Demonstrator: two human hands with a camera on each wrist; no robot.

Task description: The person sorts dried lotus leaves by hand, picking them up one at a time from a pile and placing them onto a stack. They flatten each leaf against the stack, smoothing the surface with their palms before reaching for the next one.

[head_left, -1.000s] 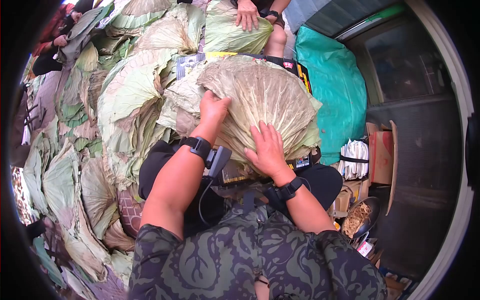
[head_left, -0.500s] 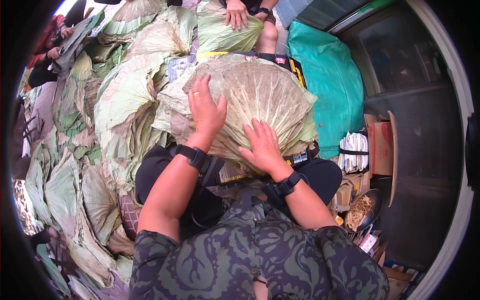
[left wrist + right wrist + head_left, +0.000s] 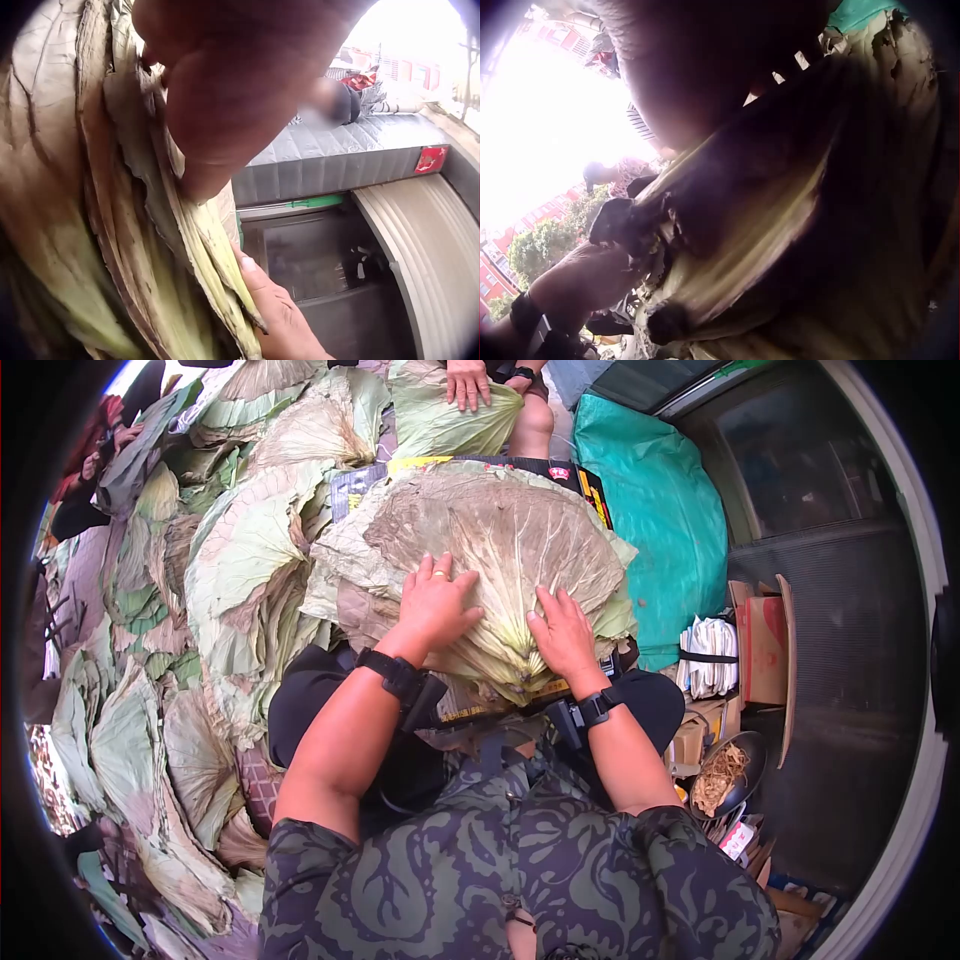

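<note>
A stack of large dried leaves (image 3: 500, 540), brown on top with pale green edges, lies fanned over a dark printed box (image 3: 455, 710) in front of the person. My left hand (image 3: 437, 605) rests on the left part of the top leaf, fingers spread. On the right part lies my right hand (image 3: 565, 632), its fingers extended. Between the hands the leaf veins gather at a yellowish base. The left wrist view shows layered leaf edges (image 3: 135, 225) beside the left hand (image 3: 232, 90). In the right wrist view, the right hand (image 3: 697, 67) lies over shaded, folded leaves (image 3: 757, 262).
More leaf piles (image 3: 245, 560) cover the ground at the left. Another person's hand (image 3: 467, 382) rests on a leaf at the top. At the right are a green sheet (image 3: 655, 520), a red box (image 3: 763, 650), tied white bundles (image 3: 710, 657) and a dark pan (image 3: 745, 780).
My left hand let go of the leaf's left edge, lifted, and came down closer to the middle. My right hand shifted right. The leaf base now shows between them.
</note>
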